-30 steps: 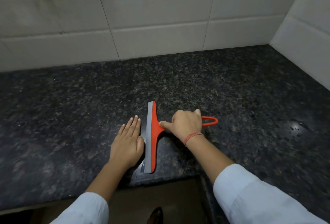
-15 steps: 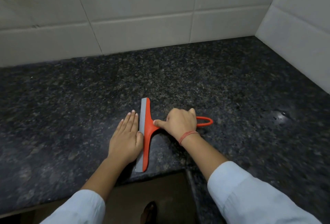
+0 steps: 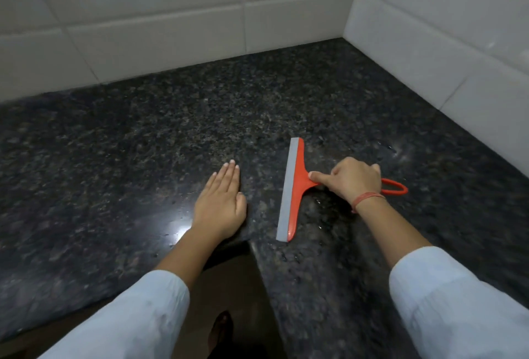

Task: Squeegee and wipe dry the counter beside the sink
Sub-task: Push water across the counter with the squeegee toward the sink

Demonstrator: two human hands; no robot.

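Observation:
An orange squeegee (image 3: 294,187) with a grey rubber blade lies on the dark speckled granite counter (image 3: 143,144), blade edge facing left. My right hand (image 3: 352,180) is closed around its handle, index finger stretched toward the head; the orange hanging loop sticks out behind the hand. My left hand (image 3: 220,204) rests flat on the counter, fingers together, a short gap to the left of the blade. Small water drops glint on the stone near the squeegee.
White tiled walls (image 3: 171,29) close the counter at the back and on the right, meeting in a corner. The counter's front edge forms an inner corner (image 3: 252,244) just below my hands. A wet patch (image 3: 400,152) shines to the right.
The squeegee and my right hand have moved right, away from my left hand, which had been touching the blade. The view has shifted left.

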